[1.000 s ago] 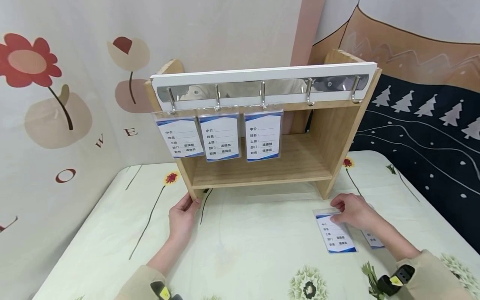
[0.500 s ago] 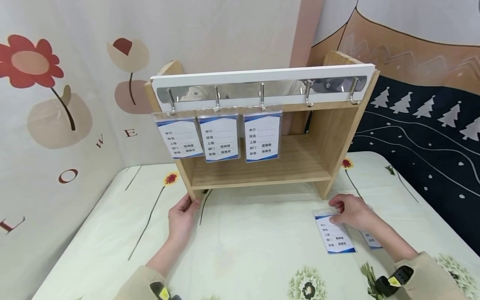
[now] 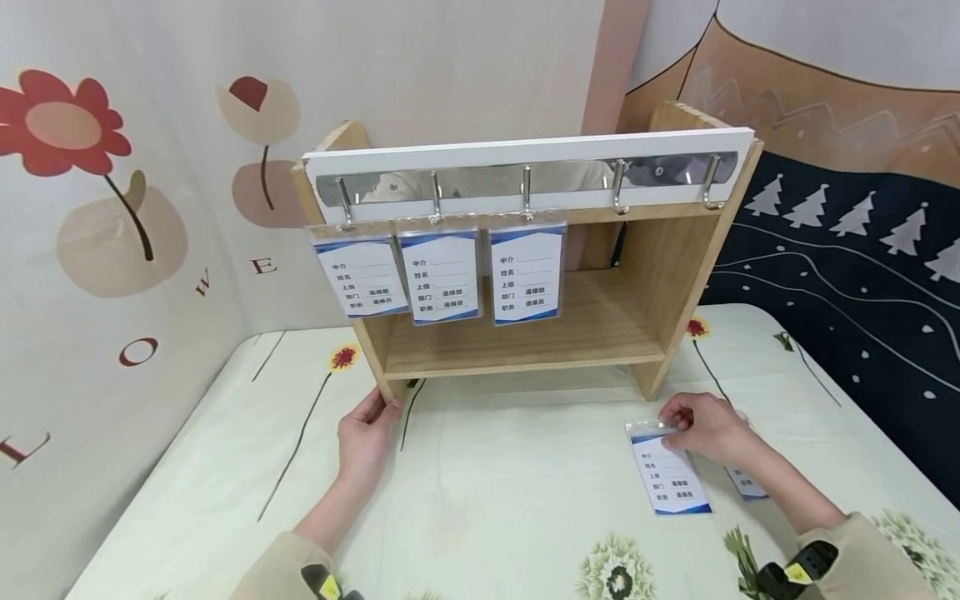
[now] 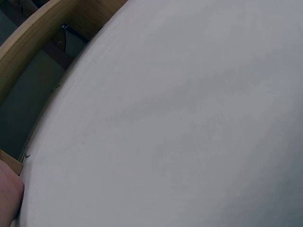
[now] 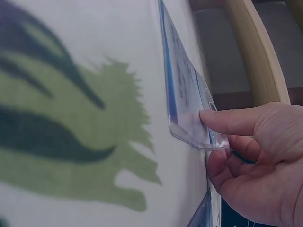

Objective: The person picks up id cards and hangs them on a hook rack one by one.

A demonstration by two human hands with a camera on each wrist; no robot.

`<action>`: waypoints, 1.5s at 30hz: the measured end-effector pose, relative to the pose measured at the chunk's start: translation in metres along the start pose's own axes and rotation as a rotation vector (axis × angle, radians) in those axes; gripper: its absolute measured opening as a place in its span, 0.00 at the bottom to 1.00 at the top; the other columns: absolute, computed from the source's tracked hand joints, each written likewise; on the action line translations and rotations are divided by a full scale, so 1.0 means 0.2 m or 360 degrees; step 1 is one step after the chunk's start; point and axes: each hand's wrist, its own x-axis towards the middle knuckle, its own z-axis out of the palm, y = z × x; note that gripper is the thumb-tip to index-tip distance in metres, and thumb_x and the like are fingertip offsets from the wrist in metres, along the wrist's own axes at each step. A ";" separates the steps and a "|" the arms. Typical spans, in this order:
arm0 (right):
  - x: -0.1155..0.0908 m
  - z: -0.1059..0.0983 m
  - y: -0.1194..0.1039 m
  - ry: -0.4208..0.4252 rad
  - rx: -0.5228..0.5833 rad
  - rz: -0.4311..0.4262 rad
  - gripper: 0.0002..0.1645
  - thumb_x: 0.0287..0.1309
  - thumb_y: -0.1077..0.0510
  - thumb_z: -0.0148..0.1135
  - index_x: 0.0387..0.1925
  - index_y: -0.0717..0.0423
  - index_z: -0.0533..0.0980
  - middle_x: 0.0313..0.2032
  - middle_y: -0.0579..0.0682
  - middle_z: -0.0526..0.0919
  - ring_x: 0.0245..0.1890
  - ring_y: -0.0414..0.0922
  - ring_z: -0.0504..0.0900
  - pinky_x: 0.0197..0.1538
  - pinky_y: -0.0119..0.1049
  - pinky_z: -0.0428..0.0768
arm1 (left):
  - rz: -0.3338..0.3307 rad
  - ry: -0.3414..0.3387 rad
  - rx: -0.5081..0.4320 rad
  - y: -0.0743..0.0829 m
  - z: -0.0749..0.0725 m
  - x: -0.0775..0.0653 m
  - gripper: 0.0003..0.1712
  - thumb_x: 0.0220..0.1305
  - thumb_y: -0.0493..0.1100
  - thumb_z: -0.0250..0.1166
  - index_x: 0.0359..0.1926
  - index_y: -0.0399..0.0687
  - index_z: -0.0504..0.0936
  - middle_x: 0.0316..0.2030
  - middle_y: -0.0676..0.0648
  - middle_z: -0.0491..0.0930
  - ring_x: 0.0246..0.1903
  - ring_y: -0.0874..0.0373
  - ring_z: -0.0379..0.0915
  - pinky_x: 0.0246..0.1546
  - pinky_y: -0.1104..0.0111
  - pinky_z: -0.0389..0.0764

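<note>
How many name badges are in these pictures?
5. Three hang from hooks: left badge, middle badge, right badge. The right hand pinches a fourth badge; a fifth badge lies beside it, partly hidden by that arm. Others may be covered.

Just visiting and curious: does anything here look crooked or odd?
Perhaps the leftmost hanging card: it slants more than the next card, though the camera angle may cause that. Nothing looks spilled or damaged.

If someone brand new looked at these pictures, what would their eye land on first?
Probably the wooden shelf in the middle of the head view, with three badges hanging from hooks along its white rail. Next might be the right hand, lower right, pinching another badge near its top edge, then the big red flower printed at upper left.
</note>
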 end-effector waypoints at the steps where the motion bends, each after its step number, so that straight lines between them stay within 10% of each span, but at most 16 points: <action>1: 0.00 0.00 0.00 0.0004 0.0005 -0.0005 0.15 0.51 0.65 0.76 0.40 0.62 0.80 0.32 0.49 0.78 0.34 0.47 0.73 0.35 0.35 0.72 | -0.0002 -0.0001 0.0002 0.00 0.00 0.00 0.28 0.74 0.34 0.61 0.72 0.35 0.70 0.64 0.33 0.75 0.60 0.47 0.75 0.49 0.82 0.78; 10: -0.02 -0.01 -0.01 0.0028 0.0026 -0.0070 0.13 0.53 0.67 0.74 0.40 0.62 0.79 0.34 0.49 0.80 0.35 0.47 0.75 0.36 0.35 0.76 | -0.0019 -0.0002 0.0016 0.00 0.00 0.01 0.28 0.74 0.34 0.61 0.72 0.35 0.69 0.64 0.34 0.75 0.55 0.60 0.77 0.49 0.82 0.78; 21: -0.05 -0.02 -0.05 0.0082 0.0126 -0.0176 0.13 0.56 0.68 0.73 0.42 0.65 0.78 0.33 0.49 0.79 0.34 0.46 0.74 0.32 0.31 0.75 | 0.0010 0.0009 0.0002 0.01 0.00 0.00 0.27 0.74 0.35 0.61 0.71 0.35 0.70 0.63 0.32 0.75 0.60 0.46 0.75 0.48 0.83 0.78; 45: -0.09 -0.04 -0.14 0.0113 0.0252 -0.0364 0.11 0.58 0.72 0.69 0.42 0.63 0.79 0.33 0.47 0.81 0.34 0.43 0.77 0.36 0.31 0.79 | 0.0003 0.0014 0.0018 0.00 0.00 0.00 0.27 0.74 0.34 0.61 0.71 0.34 0.71 0.63 0.33 0.75 0.59 0.47 0.76 0.48 0.83 0.78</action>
